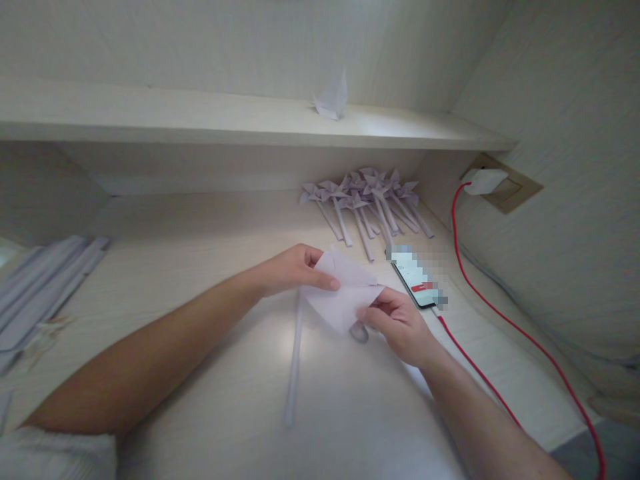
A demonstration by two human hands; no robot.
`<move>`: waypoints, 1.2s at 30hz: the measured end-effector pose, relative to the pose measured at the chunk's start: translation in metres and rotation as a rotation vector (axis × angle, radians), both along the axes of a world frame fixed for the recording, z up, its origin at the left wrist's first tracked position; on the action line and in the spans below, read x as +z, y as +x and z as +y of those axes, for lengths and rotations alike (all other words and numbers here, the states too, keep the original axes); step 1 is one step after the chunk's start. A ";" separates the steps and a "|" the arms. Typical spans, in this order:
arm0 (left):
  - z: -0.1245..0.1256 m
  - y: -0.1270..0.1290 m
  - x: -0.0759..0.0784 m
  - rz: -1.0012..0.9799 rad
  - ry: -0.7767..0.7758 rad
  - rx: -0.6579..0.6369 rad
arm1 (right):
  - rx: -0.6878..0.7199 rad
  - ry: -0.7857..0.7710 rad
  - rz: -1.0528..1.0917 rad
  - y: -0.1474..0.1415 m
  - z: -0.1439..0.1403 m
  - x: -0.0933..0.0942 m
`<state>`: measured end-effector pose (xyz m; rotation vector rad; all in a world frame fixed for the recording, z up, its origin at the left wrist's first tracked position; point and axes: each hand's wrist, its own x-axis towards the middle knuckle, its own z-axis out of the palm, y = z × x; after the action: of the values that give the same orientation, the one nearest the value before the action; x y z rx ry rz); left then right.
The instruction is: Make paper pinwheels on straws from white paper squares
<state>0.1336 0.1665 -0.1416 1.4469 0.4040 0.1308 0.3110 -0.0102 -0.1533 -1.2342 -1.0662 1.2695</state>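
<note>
Both hands grip one pale lilac folded paper square [345, 293], held just above the desk near its middle. The left hand [293, 270] pinches the sheet's upper left edge between thumb and fingers; the right hand [395, 323] pinches its lower right corner the same way. Under the sheet, one long thin rolled paper stick [295, 363] lies on the desk, running toward the person.

Beyond the hands, against the back of the desk, lies a heap of finished lilac paper pinwheels on sticks [367, 200]; they overlap too much for an exact count, roughly eight. One black smartphone with a lit screen [415, 277] lies just right of the sheet, joined to one red cable [500, 320] that runs up to one white charger [484, 180] in a wall socket. At the left edge sits a bundle of further paper sticks [40, 287], number unclear.

One folded white paper figure [333, 100] stands on the single shelf [200, 120]. The light wood-grain desk [190, 233] fills a pale-walled alcove.
</note>
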 end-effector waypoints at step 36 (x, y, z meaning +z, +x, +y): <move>-0.027 0.006 0.013 0.041 0.108 0.391 | -0.250 0.246 -0.381 -0.003 -0.008 -0.001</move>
<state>0.1392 0.1400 -0.1289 1.4643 0.7202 0.4433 0.3075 -0.0181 -0.1540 -1.3977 -1.2495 0.7048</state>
